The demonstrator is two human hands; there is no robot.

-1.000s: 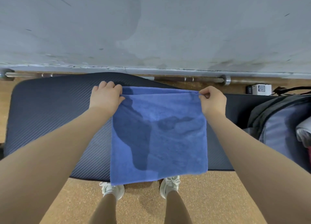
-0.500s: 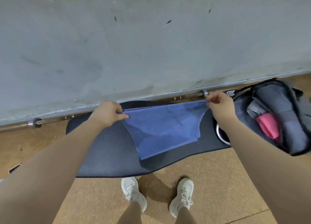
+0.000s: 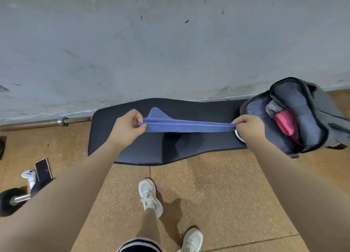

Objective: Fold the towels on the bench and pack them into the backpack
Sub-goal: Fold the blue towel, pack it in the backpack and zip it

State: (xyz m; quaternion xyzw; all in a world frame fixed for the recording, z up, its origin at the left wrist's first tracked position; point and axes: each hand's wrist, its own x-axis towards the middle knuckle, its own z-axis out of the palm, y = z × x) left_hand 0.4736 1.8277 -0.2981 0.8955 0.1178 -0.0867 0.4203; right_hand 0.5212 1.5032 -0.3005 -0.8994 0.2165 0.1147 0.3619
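I see the left hand [image 3: 126, 129] pinching one end of the blue terry-cloth towel [image 3: 186, 126] between thumb and curled fingers [image 3: 137, 116], and the right hand [image 3: 248, 127] clamped on the opposite end the same way, so the cloth runs taut between my two grips. The towel hangs in the air above the black ribbed padded bench [image 3: 136, 149], clear of its surface, casting a dark shadow on the padding. It looks folded into a narrow flat band seen nearly edge-on, with a doubled edge along the top and one loose corner rising behind near the left hand. Just beyond the right hand, the open grey fabric backpack [image 3: 310, 119] lies at the bench's end, with a grey folded towel [image 3: 273, 107] and a pink folded towel [image 3: 285, 123] tucked inside.
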